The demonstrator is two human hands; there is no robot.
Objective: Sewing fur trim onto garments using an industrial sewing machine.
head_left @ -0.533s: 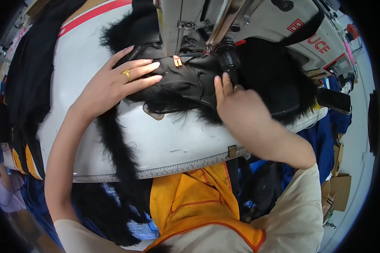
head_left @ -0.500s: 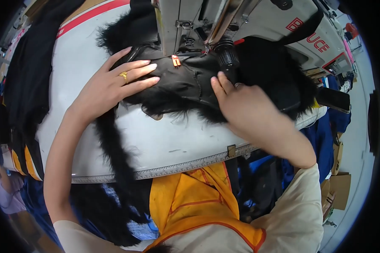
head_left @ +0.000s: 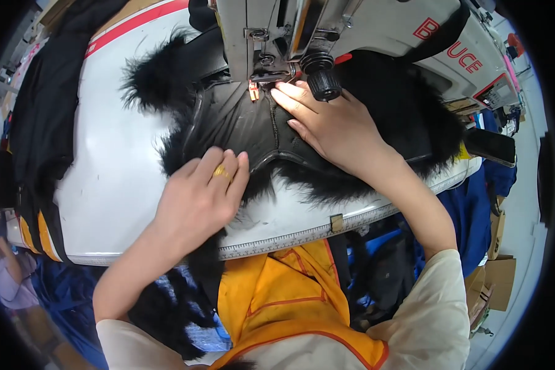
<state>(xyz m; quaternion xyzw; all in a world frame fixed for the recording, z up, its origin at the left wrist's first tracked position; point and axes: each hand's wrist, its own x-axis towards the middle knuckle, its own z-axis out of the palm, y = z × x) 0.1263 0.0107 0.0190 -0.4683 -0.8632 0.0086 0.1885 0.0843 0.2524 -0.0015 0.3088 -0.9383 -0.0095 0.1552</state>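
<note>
My right hand lies flat on the black fur-trimmed piece, fingertips just beside the needle, nearer than my flat left hand.

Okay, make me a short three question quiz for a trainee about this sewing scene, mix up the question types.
1. True or false: the right hand rests on the black fur-trimmed fabric beside the sewing machine needle area.
2. Which hand wears a gold ring? A) left hand B) right hand
3. Fill in: along the white table front edge runs a measuring ____.

Key: 1 true; 2 A; 3 ruler.
</note>
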